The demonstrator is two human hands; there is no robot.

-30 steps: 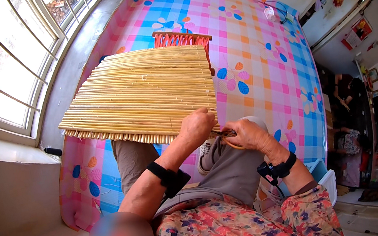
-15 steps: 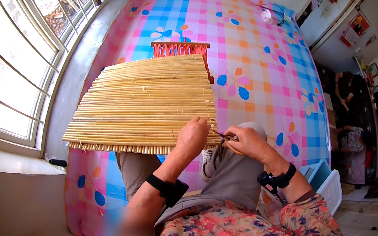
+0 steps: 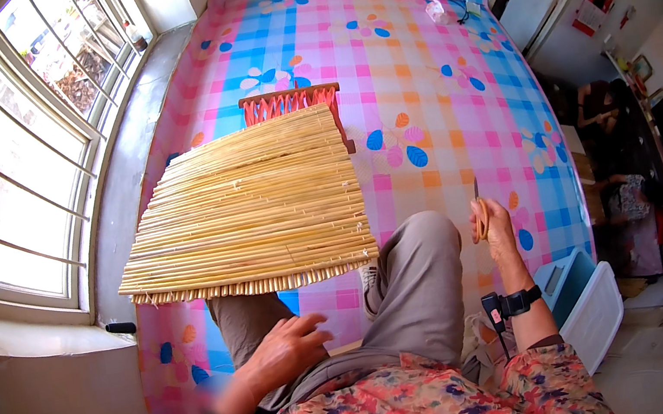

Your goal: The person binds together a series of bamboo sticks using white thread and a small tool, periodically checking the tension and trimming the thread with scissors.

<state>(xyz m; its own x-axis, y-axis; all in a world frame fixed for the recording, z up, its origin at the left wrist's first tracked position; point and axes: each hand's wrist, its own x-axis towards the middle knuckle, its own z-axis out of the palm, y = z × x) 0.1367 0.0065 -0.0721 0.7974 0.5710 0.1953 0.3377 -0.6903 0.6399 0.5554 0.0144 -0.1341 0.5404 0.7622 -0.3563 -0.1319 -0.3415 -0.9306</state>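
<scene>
A mat of thin yellow reed sticks (image 3: 248, 208), bound in rows with thread, lies flat in front of me. Its far side rests over a wooden-framed stand laced with red straps (image 3: 280, 108). My right hand (image 3: 498, 230) is off to the right of the mat, closed round scissors (image 3: 482, 219) with orange-brown handles, their dark blades pointing away from me. My left hand (image 3: 290, 350) is over my left thigh, below the mat's near edge and apart from it. Its fingers are stretched out, slightly blurred, and nothing shows in them.
Under the mat spreads a pink, blue and orange checked sheet (image 3: 435, 146). A barred window (image 3: 2, 174) and grey sill run along the left. By my right elbow stands a blue-and-white plastic bin (image 3: 581, 310). A cable (image 3: 451, 1) lies far right; people (image 3: 600, 109) are visible at the right edge.
Both hands have left the mat's near right corner. My right hand carried the scissors right; my left hand drew back toward my lap. The view has also shifted a little.
</scene>
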